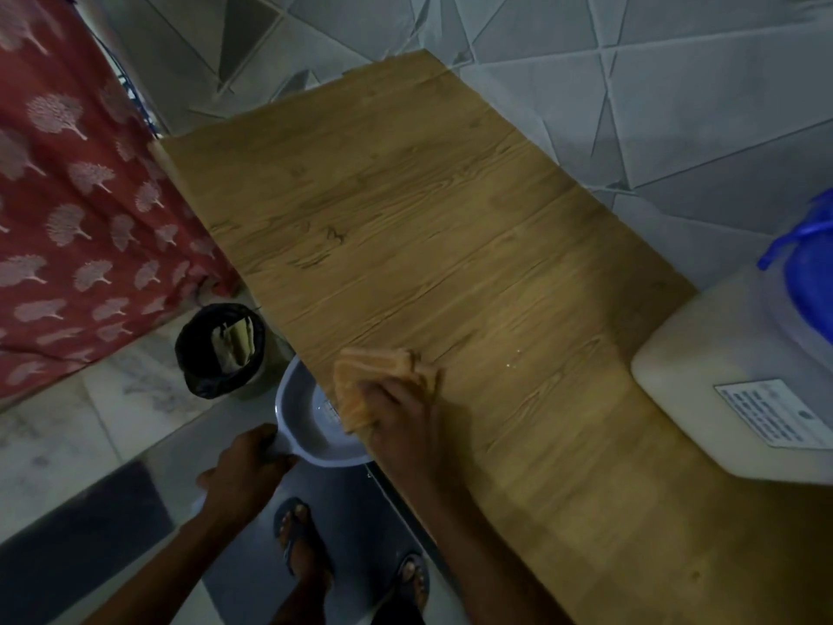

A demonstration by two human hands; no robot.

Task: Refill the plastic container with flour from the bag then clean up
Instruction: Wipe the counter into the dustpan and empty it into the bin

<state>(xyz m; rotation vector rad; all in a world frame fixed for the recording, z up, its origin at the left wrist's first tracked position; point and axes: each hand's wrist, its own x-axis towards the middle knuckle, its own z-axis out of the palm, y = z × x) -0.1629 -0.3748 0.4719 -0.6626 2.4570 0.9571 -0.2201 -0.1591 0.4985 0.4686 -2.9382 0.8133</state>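
Cleanup step: sweep spilled flour off the counter (pixel 405 245) edge into the pan (pixel 302 417). Best to keep the pan rim tight under the edge and drag the cloth (pixel 374 376) toward 9 o'clock in one pass; flour specks (pixel 514 359) at 3 o'clock of the cloth are unswept. Right hand (pixel 401 421) presses the cloth, fingers bent over it. Left hand (pixel 245 471) grips the pan handle. Container (pixel 739 381) sits at 3 o'clock, blue lid on. Bin (pixel 221 349) at 10 o'clock.
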